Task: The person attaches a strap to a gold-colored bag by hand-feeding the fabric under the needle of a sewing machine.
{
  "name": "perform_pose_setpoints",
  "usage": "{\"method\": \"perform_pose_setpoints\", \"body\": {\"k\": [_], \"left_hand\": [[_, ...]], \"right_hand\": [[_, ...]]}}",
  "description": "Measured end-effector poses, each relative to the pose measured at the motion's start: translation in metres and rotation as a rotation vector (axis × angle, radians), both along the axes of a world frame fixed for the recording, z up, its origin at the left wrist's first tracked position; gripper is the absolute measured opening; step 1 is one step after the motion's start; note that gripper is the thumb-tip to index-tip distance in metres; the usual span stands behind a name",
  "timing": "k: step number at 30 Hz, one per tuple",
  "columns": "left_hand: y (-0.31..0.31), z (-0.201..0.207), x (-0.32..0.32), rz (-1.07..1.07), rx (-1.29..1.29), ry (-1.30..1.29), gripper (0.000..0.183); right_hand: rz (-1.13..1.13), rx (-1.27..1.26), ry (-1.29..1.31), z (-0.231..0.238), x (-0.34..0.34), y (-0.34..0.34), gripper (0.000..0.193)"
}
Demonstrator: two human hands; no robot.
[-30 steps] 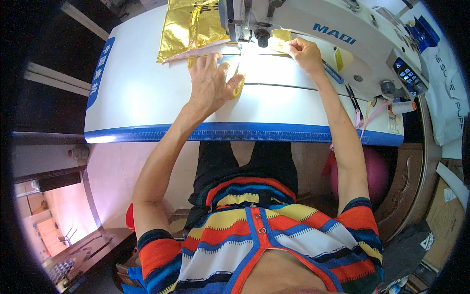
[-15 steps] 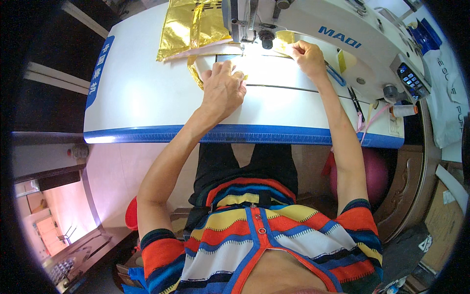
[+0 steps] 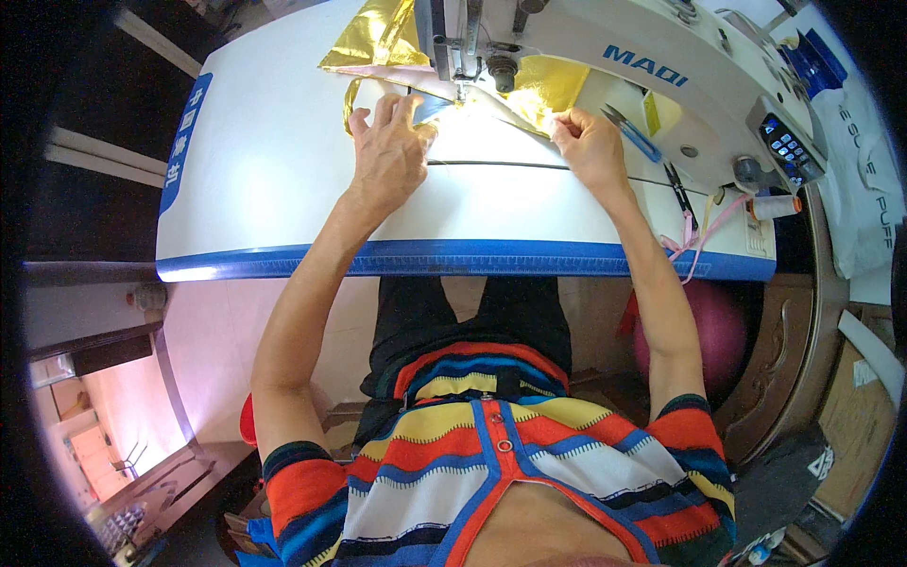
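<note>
A shiny gold bag-like piece (image 3: 378,42) with a pale underside lies under the head of a white sewing machine (image 3: 586,47). Its far-right part (image 3: 543,90) passes beyond the needle area (image 3: 461,93), which is brightly lit. My right hand (image 3: 590,151) pinches the near corner of that gold material. To the left of the needle, my left hand (image 3: 392,156) is open, its fingers apart and bent over the table beside a narrow gold strap (image 3: 350,104). Whether those fingertips touch the strap or material is hard to see.
Blue-handled snips (image 3: 638,137) and black scissors (image 3: 680,189) lie right of my right hand. Pink ribbon (image 3: 694,246) hangs over the table's blue front edge (image 3: 453,260). A white thread spool (image 3: 775,207) stands by the control panel (image 3: 789,151). A white plastic bag (image 3: 855,189) is at far right.
The gold piece has shifted under the machine, with more of it now showing right of the needle. My left hand has moved left, its fingers spreading. My right hand has come slightly nearer, still pinching.
</note>
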State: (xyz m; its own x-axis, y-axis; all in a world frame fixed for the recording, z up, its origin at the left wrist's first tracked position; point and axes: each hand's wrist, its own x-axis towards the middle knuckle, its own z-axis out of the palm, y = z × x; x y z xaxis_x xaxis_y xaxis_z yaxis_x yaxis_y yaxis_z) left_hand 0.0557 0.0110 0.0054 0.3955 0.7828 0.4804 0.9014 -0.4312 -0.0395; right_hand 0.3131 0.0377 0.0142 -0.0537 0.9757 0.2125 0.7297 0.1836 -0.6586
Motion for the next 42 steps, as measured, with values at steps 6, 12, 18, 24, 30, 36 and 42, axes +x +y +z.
{"method": "perform_pose_setpoints", "body": {"k": [6, 12, 18, 24, 30, 36, 42], "left_hand": [[-0.004, 0.013, 0.017, 0.097, -0.063, 0.101, 0.021], [-0.005, -0.015, 0.056, -0.129, -0.042, -0.246, 0.021], [-0.006, -0.020, 0.105, -0.127, -0.021, -0.442, 0.030], [-0.016, -0.011, 0.124, 0.088, -0.111, -0.379, 0.045], [-0.013, -0.008, 0.132, 0.169, -0.066, -0.369, 0.036], [-0.004, -0.014, 0.133, 0.120, 0.008, -0.221, 0.026], [-0.004, -0.021, 0.131, 0.065, -0.020, -0.377, 0.024]], "right_hand": [[0.024, 0.010, -0.048, 0.005, -0.005, -0.019, 0.025], [0.072, 0.028, -0.133, 0.006, -0.006, -0.022, 0.022], [0.118, 0.018, -0.013, 0.000, 0.003, -0.012, 0.027], [0.193, -0.062, 0.044, -0.006, 0.017, 0.004, 0.025], [-0.056, 0.315, -0.186, 0.005, 0.017, 0.051, 0.029], [-0.084, 0.597, -0.393, -0.009, 0.024, 0.111, 0.032], [-0.007, 0.609, -0.223, -0.024, 0.038, 0.140, 0.037]]}}
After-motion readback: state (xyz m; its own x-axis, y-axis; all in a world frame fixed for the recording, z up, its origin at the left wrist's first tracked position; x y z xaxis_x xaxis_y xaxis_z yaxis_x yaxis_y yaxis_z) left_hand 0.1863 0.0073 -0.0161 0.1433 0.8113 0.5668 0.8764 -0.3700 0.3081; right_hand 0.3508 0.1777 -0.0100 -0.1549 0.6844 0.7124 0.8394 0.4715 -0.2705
